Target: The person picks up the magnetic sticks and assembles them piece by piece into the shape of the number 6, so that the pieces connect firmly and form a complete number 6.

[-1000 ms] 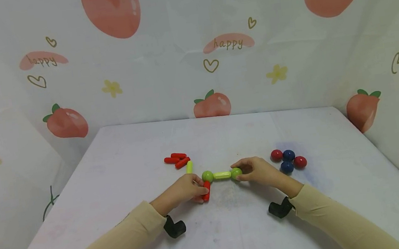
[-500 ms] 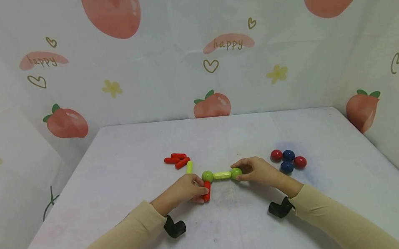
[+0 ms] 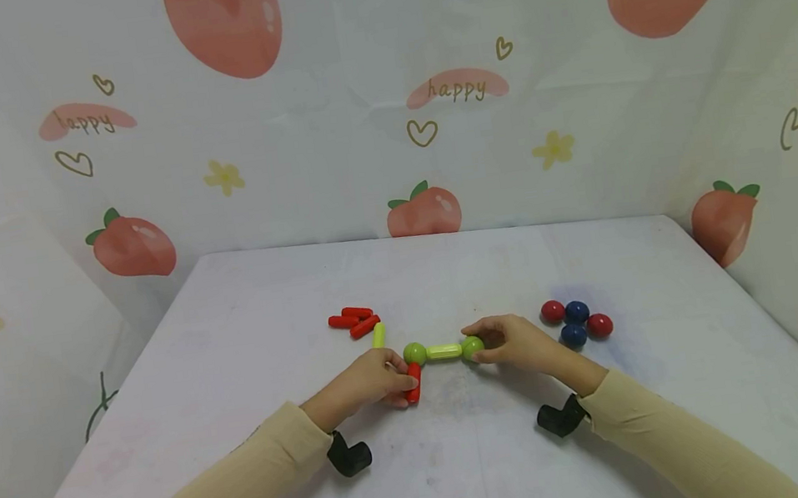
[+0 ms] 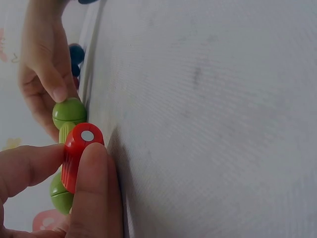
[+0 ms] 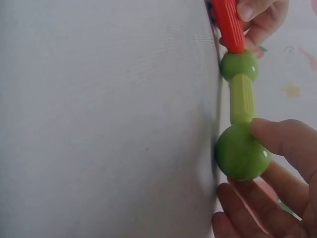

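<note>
In the head view, my left hand (image 3: 370,377) pinches a red magnetic rod (image 3: 414,383) between thumb and fingers. The rod's far end meets a green ball (image 3: 415,354). From that ball a yellow-green rod (image 3: 444,351) runs right to a second green ball (image 3: 473,348), forming a straight line. My right hand (image 3: 519,342) holds the second ball with thumb and fingertips. The left wrist view shows a pale round disc on the near end of the red rod (image 4: 82,136). Seen from the right wrist, the thumb and fingers are around the near green ball (image 5: 241,152).
Several loose red rods (image 3: 359,320) lie beyond my left hand on the white table (image 3: 429,480). Another yellow-green rod (image 3: 378,335) lies beside them, partly behind that hand. To the right of my right hand sit two red balls (image 3: 600,325) and two blue balls (image 3: 577,312).
</note>
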`<act>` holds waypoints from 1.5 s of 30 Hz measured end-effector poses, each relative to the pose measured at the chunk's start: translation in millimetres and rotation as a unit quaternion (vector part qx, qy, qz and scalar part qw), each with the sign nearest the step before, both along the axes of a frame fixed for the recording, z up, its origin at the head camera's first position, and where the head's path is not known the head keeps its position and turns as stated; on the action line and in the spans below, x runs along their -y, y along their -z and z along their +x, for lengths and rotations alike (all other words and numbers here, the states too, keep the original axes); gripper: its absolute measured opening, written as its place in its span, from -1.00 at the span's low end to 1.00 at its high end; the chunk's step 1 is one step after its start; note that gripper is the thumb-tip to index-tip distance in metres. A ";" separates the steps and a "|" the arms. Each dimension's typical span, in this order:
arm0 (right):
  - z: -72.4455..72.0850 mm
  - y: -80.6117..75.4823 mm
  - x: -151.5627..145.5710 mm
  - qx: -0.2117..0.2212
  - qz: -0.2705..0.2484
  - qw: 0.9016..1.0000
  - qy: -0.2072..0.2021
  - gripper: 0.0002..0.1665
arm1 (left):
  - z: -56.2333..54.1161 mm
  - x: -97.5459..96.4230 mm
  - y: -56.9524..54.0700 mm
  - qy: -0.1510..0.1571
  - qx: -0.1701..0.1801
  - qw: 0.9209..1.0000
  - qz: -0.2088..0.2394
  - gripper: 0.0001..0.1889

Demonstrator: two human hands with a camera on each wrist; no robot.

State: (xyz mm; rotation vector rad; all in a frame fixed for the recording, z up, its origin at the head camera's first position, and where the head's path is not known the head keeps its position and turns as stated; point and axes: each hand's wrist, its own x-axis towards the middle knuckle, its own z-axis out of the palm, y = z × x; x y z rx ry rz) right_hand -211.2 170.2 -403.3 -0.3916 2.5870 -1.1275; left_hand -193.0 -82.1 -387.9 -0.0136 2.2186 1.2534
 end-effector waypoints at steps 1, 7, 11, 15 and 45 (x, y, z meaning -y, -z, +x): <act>-0.1 0.0 -0.5 -0.003 -0.001 1.000 0.000 -0.46 | 0.0 0.1 0.1 0.000 0.001 1.000 0.002 -0.75; 4.9 -7.3 -7.9 -0.048 0.000 0.999 -0.006 -0.43 | -1.1 1.0 1.6 0.003 -0.003 1.000 0.001 -0.76; 10.4 -18.0 -15.1 -0.076 0.001 0.997 0.005 -0.43 | -1.1 1.0 1.4 0.004 -0.006 1.000 0.000 -0.76; 15.4 -28.0 -23.1 -0.093 -0.004 0.995 0.024 -0.43 | -0.7 0.9 1.0 0.004 -0.006 1.000 0.001 -0.76; 39.1 -19.8 -90.6 -0.168 0.017 0.977 0.129 -0.52 | 0.1 1.7 0.9 0.014 -0.006 1.000 -0.009 -0.73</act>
